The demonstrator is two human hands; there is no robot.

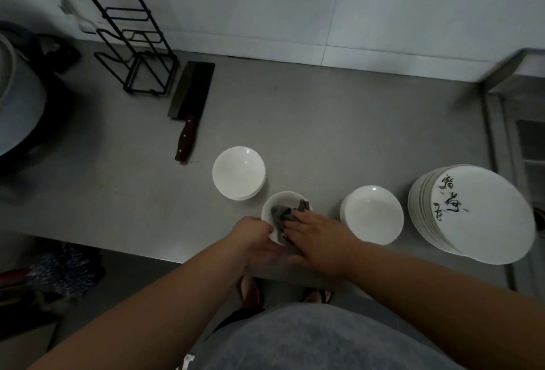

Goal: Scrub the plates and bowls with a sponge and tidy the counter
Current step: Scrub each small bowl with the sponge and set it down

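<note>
Near the front edge of the counter [295,133], the left hand [253,237] grips the rim of a small white bowl [269,207], fingers curled round it. The right hand [318,237], fingers nearly straight, presses a grey sponge [281,213] into the bowl. Stacked bowls [238,172] sit just behind it, stacked dishes [373,214] and painted plates [477,216] to the right.

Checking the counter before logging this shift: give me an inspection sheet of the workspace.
surface: grey metal counter.
job's things: small white bowl with grey cloth inside; white bowl stack behind it; dish stack and inked plate stack to its right.
clutter: cleaver lying flat beside black wire rack.
hands: left hand grips the bowl's rim; right hand presses the cloth.
cables: nothing seen.
surroundings: tiled wall behind; large pot far left.
</note>
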